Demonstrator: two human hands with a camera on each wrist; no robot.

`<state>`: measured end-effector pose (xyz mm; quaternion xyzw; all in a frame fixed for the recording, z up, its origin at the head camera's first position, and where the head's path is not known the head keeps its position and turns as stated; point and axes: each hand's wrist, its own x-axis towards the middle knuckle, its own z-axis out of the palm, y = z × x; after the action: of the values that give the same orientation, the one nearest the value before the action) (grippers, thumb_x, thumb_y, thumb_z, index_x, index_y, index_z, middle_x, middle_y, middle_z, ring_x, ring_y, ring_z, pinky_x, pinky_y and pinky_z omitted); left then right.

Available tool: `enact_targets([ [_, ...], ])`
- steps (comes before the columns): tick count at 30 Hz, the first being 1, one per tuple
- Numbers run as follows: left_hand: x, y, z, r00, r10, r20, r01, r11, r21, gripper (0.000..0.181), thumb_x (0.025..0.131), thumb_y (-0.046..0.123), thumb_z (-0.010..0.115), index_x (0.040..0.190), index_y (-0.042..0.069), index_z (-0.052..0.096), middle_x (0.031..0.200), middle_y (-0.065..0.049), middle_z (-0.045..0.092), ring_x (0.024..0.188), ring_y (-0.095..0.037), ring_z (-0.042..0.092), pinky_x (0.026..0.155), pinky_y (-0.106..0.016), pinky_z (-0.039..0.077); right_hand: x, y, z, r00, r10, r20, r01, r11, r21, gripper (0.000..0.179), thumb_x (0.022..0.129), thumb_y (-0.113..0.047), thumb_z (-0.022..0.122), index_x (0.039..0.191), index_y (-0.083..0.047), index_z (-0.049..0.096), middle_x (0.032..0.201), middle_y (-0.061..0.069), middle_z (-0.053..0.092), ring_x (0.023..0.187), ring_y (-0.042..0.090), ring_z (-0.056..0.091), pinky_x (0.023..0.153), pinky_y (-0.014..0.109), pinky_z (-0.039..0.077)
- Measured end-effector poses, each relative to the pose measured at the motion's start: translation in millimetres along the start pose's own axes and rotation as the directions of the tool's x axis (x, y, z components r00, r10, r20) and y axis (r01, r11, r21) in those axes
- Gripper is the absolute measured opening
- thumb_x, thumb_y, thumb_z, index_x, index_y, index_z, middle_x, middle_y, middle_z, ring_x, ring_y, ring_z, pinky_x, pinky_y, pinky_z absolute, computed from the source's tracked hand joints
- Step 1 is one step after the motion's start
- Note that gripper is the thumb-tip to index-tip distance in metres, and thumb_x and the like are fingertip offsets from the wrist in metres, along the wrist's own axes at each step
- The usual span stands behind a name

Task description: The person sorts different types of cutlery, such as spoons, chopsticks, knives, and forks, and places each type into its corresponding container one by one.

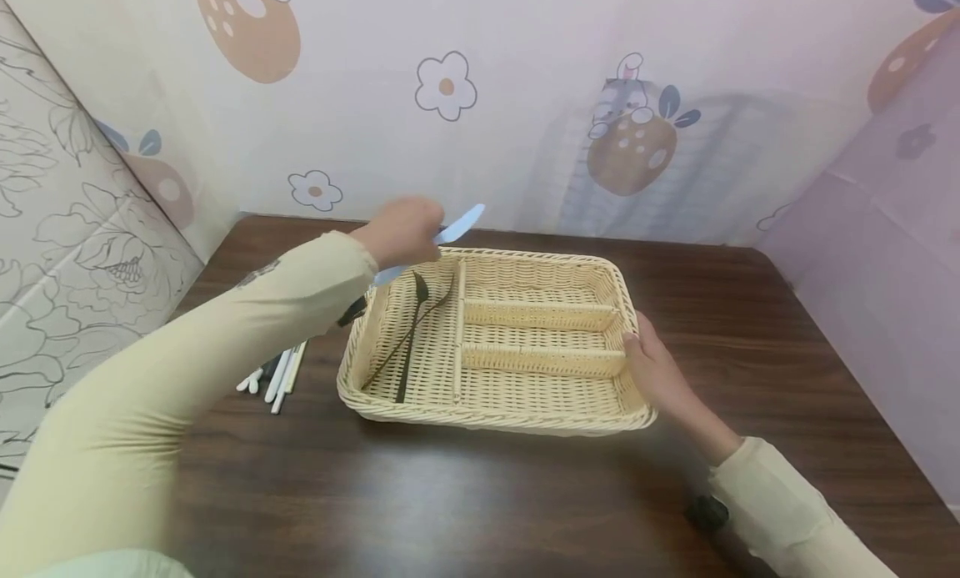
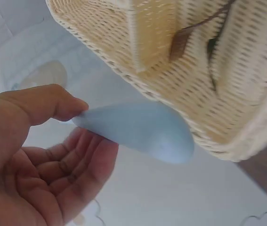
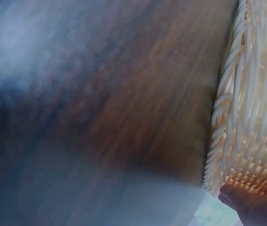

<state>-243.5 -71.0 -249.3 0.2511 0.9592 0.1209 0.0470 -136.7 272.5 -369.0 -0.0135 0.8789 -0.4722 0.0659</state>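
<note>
My left hand [image 1: 408,228] pinches a light-blue table knife [image 1: 465,221] between thumb and fingers, above the back left corner of a wicker basket [image 1: 487,419]. In the left wrist view, a broad rounded end of the knife [image 2: 157,134] overlaps the basket's rim. On the basket's right side, my right hand [image 1: 656,361] grips the rim, thumb on top; its fingers are hidden below. A dark spoon [image 1: 409,344] and a crossing thin dark utensil [image 1: 390,359], whose kind I cannot tell, lie in the long left compartment.
Several white sticks and handles [image 1: 279,382] lie on the dark wooden table [image 1: 420,495] left of the basket, partly behind the left sleeve. Dividers [image 1: 540,359] split the basket's right side into three compartments. Patterned sheets [image 1: 510,144] stand behind the table and along both sides.
</note>
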Motion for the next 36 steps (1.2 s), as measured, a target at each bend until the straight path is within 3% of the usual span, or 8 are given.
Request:
enact_targets([
  [6, 27.5, 19.1, 8.4, 0.994, 0.111, 0.009, -0.112, 0.993, 0.028, 0.015, 0.081, 0.002, 0.065, 0.096, 0.000, 0.059, 0.085, -0.008, 0.059, 0.077, -0.022, 0.052, 0.074, -0.031, 0.046, 2.1, 0, 2, 0.999, -0.032, -0.001, 0.032, 0.999, 0.007, 0.053, 0.105, -0.022, 0.020, 0.152, -0.005, 0.001, 0.141, 0.034, 0.029, 0.122, 0.045, 0.040, 0.104, 0.061, 0.024],
  [12, 49.3, 32.9, 24.0, 0.979, 0.179, 0.100, -0.187, 0.979, 0.079, 0.014, 0.088, 0.006, 0.060, 0.101, 0.001, 0.060, 0.090, -0.007, 0.060, 0.081, -0.020, 0.056, 0.075, -0.029, 0.047, 1.1, 1, 2, 0.999, -0.036, -0.011, 0.036, 0.999, 0.013, 0.053, 0.105, -0.021, 0.021, 0.152, -0.005, 0.003, 0.142, 0.034, 0.029, 0.123, 0.045, 0.039, 0.105, 0.061, 0.021],
  [19, 67.9, 48.4, 42.7, 0.939, 0.309, 0.153, -0.333, 0.927, 0.175, 0.018, 0.094, 0.011, 0.055, 0.107, 0.003, 0.064, 0.101, -0.008, 0.065, 0.091, -0.020, 0.061, 0.082, -0.030, 0.049, -3.8, 1, 3, 0.999, -0.037, -0.025, 0.037, 0.999, 0.015, 0.053, 0.105, -0.021, 0.022, 0.151, -0.004, 0.004, 0.143, 0.034, 0.027, 0.129, 0.046, 0.031, 0.106, 0.061, 0.018],
  [25, 76.2, 62.4, 53.5, 0.916, 0.331, 0.227, -0.377, 0.903, 0.205, 0.020, 0.096, 0.008, 0.054, 0.112, 0.001, 0.062, 0.105, -0.009, 0.065, 0.095, -0.021, 0.061, 0.084, -0.030, 0.049, -4.3, 1, 4, 0.999, -0.033, -0.036, 0.034, 0.999, 0.016, 0.052, 0.105, -0.020, 0.022, 0.152, -0.005, 0.005, 0.144, 0.033, 0.027, 0.130, 0.045, 0.030, 0.106, 0.061, 0.018],
  [29, 82.2, 67.4, 63.6, 0.902, 0.343, 0.262, -0.404, 0.885, 0.233, 0.019, 0.095, 0.009, 0.056, 0.112, 0.001, 0.062, 0.102, -0.008, 0.065, 0.088, -0.018, 0.060, 0.081, -0.030, 0.049, -4.4, 1, 6, 0.999, -0.018, -0.040, 0.019, 1.000, 0.019, 0.052, 0.105, -0.021, 0.023, 0.152, -0.006, 0.005, 0.144, 0.032, 0.028, 0.127, 0.045, 0.034, 0.106, 0.060, 0.019],
  [36, 89.1, 74.3, 77.8, 0.896, 0.329, 0.299, -0.397, 0.895, 0.206, 0.013, 0.096, 0.010, 0.056, 0.104, 0.005, 0.064, 0.095, -0.006, 0.064, 0.072, -0.013, 0.047, 0.073, -0.029, 0.047, -4.8, 3, 11, 0.999, -0.013, -0.047, 0.015, 0.999, 0.032, 0.052, 0.105, -0.020, 0.023, 0.152, -0.007, 0.005, 0.146, 0.031, 0.027, 0.130, 0.044, 0.031, 0.107, 0.060, 0.017],
])
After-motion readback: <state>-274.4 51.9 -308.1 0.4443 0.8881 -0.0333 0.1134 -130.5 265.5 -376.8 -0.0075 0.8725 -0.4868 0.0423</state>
